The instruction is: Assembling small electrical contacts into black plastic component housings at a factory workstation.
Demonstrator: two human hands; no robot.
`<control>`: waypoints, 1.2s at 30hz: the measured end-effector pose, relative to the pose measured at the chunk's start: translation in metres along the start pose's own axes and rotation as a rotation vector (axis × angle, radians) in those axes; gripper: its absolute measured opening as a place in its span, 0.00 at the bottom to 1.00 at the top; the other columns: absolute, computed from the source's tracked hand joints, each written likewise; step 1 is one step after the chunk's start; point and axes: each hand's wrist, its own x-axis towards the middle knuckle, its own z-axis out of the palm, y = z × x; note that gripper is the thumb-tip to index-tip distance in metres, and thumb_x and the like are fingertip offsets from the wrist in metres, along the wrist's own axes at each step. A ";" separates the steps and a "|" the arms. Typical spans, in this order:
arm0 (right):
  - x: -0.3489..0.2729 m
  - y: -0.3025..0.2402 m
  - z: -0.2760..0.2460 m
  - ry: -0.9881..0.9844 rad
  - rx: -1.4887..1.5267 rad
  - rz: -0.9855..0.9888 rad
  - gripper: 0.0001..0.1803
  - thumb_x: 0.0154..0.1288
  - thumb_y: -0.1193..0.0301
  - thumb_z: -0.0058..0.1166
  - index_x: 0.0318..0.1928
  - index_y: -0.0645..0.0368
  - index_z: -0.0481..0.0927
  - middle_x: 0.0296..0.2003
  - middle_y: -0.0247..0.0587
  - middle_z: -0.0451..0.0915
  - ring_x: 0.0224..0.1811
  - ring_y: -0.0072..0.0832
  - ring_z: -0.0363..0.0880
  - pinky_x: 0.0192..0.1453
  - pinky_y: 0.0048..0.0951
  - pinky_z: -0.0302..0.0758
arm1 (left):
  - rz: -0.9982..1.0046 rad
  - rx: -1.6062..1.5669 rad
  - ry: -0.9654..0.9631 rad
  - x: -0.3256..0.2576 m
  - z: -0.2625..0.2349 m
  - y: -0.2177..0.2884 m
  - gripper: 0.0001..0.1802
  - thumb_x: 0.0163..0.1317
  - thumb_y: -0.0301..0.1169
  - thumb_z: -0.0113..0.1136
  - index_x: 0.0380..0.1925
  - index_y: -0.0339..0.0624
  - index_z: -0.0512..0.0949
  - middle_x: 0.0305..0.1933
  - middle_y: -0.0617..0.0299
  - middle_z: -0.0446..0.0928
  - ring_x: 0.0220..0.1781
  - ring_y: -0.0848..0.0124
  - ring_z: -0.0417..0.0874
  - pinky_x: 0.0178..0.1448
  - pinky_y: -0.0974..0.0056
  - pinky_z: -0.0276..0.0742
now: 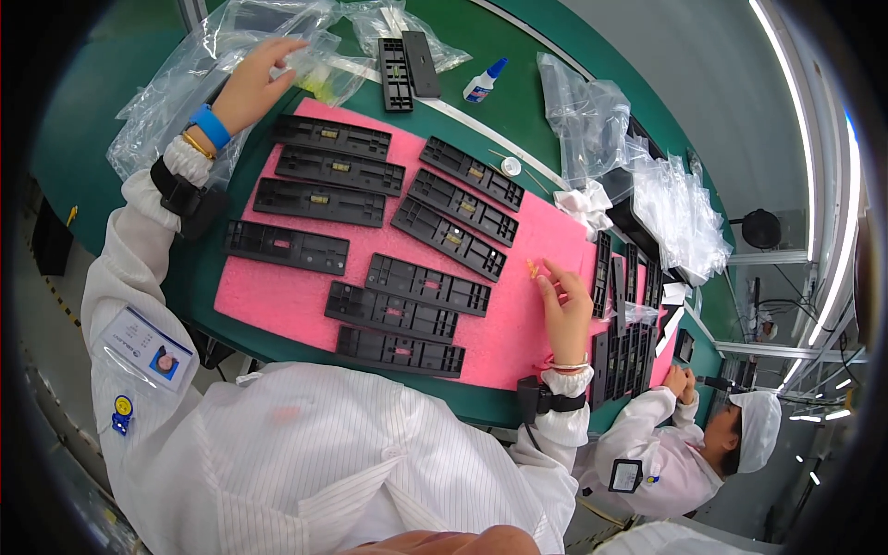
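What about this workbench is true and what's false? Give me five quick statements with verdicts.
1. The left hand is near clear plastic bags. True.
2. The mat is yellow. False: black plastic pieces lie on a pink mat.
3. The small bottle has a blue cap. True.
4. The right hand grips a bottle. False: a small orange piece is by the right hand's fingertips.
5. The left wrist wears a blue band. True.
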 end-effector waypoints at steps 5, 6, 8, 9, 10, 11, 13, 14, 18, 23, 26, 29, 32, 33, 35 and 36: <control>-0.001 -0.014 0.008 0.005 0.023 0.010 0.16 0.66 0.75 0.66 0.54 0.59 0.86 0.34 0.32 0.77 0.32 0.18 0.71 0.38 0.20 0.70 | 0.253 -0.012 0.007 -0.030 -0.045 0.092 0.21 0.57 0.14 0.45 0.46 0.39 0.82 0.50 0.56 0.81 0.48 0.64 0.81 0.50 0.65 0.76; -0.002 -0.013 0.009 0.031 0.020 0.021 0.17 0.65 0.75 0.67 0.54 0.59 0.86 0.34 0.31 0.76 0.32 0.17 0.71 0.37 0.19 0.70 | 0.354 -0.062 -0.073 -0.037 -0.051 0.120 0.22 0.56 0.13 0.44 0.45 0.38 0.82 0.51 0.54 0.80 0.48 0.63 0.80 0.50 0.65 0.74; -0.001 -0.013 0.011 0.033 0.051 0.031 0.17 0.65 0.75 0.67 0.54 0.58 0.87 0.34 0.30 0.77 0.32 0.16 0.72 0.37 0.18 0.69 | 0.461 -0.178 -0.270 -0.060 -0.069 0.183 0.19 0.57 0.15 0.45 0.40 0.38 0.84 0.49 0.50 0.81 0.47 0.61 0.81 0.49 0.60 0.76; 0.001 -0.016 0.012 0.018 0.022 0.027 0.16 0.64 0.74 0.68 0.54 0.58 0.87 0.35 0.31 0.78 0.32 0.18 0.73 0.37 0.20 0.70 | 0.724 -0.176 -0.251 -0.067 -0.074 0.200 0.14 0.58 0.19 0.50 0.37 0.40 0.85 0.46 0.49 0.83 0.43 0.60 0.83 0.45 0.58 0.77; 0.001 -0.016 0.013 0.010 -0.010 0.028 0.16 0.64 0.74 0.68 0.53 0.58 0.87 0.36 0.33 0.78 0.33 0.20 0.75 0.38 0.22 0.71 | 0.897 -0.241 -0.107 -0.078 -0.064 0.206 0.09 0.58 0.25 0.55 0.32 0.45 0.85 0.40 0.56 0.84 0.38 0.61 0.83 0.39 0.61 0.76; 0.000 -0.014 0.012 0.024 -0.031 0.034 0.16 0.64 0.72 0.68 0.52 0.57 0.87 0.36 0.32 0.78 0.33 0.20 0.74 0.37 0.22 0.70 | 0.939 -0.243 -0.058 -0.083 -0.061 0.227 0.07 0.57 0.26 0.58 0.30 0.46 0.85 0.37 0.59 0.84 0.35 0.64 0.83 0.37 0.64 0.73; -0.006 -0.007 0.014 0.058 -0.020 0.048 0.14 0.64 0.73 0.68 0.51 0.56 0.88 0.34 0.30 0.78 0.32 0.18 0.72 0.35 0.21 0.69 | 0.964 -0.229 -0.021 -0.097 -0.066 0.240 0.05 0.56 0.27 0.60 0.28 0.47 0.85 0.34 0.63 0.83 0.32 0.68 0.83 0.34 0.67 0.71; -0.006 -0.006 0.012 0.073 -0.024 0.056 0.14 0.65 0.73 0.68 0.50 0.56 0.88 0.34 0.29 0.77 0.31 0.18 0.72 0.35 0.21 0.68 | 0.938 -0.227 -0.011 -0.096 -0.064 0.244 0.05 0.56 0.27 0.60 0.28 0.47 0.85 0.34 0.63 0.83 0.32 0.68 0.83 0.34 0.68 0.71; 0.000 0.001 0.018 0.041 -0.021 0.099 0.13 0.66 0.73 0.67 0.50 0.56 0.88 0.35 0.29 0.78 0.31 0.17 0.73 0.33 0.20 0.68 | 0.869 -0.227 0.004 -0.113 -0.069 0.247 0.04 0.55 0.27 0.61 0.28 0.48 0.84 0.33 0.65 0.83 0.32 0.69 0.82 0.34 0.68 0.70; -0.007 -0.009 0.013 0.064 -0.044 0.065 0.11 0.68 0.73 0.65 0.50 0.58 0.87 0.34 0.30 0.80 0.31 0.17 0.73 0.35 0.20 0.70 | 0.866 -0.324 0.006 -0.117 -0.062 0.245 0.04 0.55 0.27 0.61 0.28 0.48 0.84 0.33 0.66 0.82 0.32 0.71 0.82 0.33 0.69 0.69; -0.007 0.006 0.013 0.081 0.005 0.033 0.11 0.69 0.71 0.65 0.50 0.59 0.88 0.33 0.27 0.82 0.31 0.13 0.72 0.34 0.17 0.68 | 0.867 -0.370 0.023 -0.116 -0.062 0.238 0.03 0.55 0.28 0.62 0.28 0.49 0.83 0.33 0.67 0.82 0.32 0.72 0.82 0.33 0.69 0.69; -0.004 0.006 0.015 0.074 0.037 0.090 0.12 0.68 0.71 0.66 0.49 0.62 0.88 0.33 0.28 0.84 0.31 0.13 0.74 0.35 0.16 0.70 | 0.870 -0.407 0.035 -0.141 -0.075 0.241 0.03 0.55 0.28 0.62 0.28 0.49 0.83 0.32 0.68 0.82 0.31 0.72 0.82 0.33 0.70 0.69; -0.006 0.000 0.011 0.075 0.078 0.143 0.12 0.67 0.71 0.68 0.47 0.64 0.88 0.32 0.29 0.85 0.31 0.13 0.76 0.36 0.16 0.72 | 0.870 -0.435 0.053 -0.134 -0.068 0.248 0.02 0.55 0.28 0.62 0.28 0.50 0.83 0.32 0.69 0.81 0.31 0.73 0.81 0.33 0.70 0.68; -0.005 0.000 0.010 0.062 0.050 0.155 0.11 0.67 0.71 0.68 0.45 0.65 0.87 0.32 0.31 0.86 0.31 0.14 0.76 0.37 0.18 0.73 | 0.867 -0.439 0.059 -0.136 -0.069 0.248 0.02 0.54 0.28 0.62 0.28 0.50 0.83 0.32 0.69 0.81 0.31 0.74 0.81 0.33 0.70 0.68; -0.007 0.001 0.008 0.054 -0.006 0.180 0.09 0.67 0.72 0.67 0.42 0.66 0.87 0.33 0.33 0.86 0.32 0.16 0.78 0.38 0.19 0.74 | 0.862 -0.447 0.061 -0.111 -0.048 0.256 0.02 0.54 0.28 0.63 0.28 0.50 0.82 0.32 0.70 0.81 0.31 0.74 0.81 0.33 0.70 0.68; -0.011 0.001 0.006 0.059 -0.038 0.192 0.09 0.67 0.72 0.67 0.41 0.66 0.87 0.32 0.33 0.86 0.33 0.16 0.78 0.39 0.19 0.75 | 0.861 -0.455 0.061 -0.107 -0.043 0.260 0.02 0.54 0.28 0.63 0.28 0.50 0.82 0.32 0.70 0.81 0.31 0.75 0.81 0.33 0.70 0.68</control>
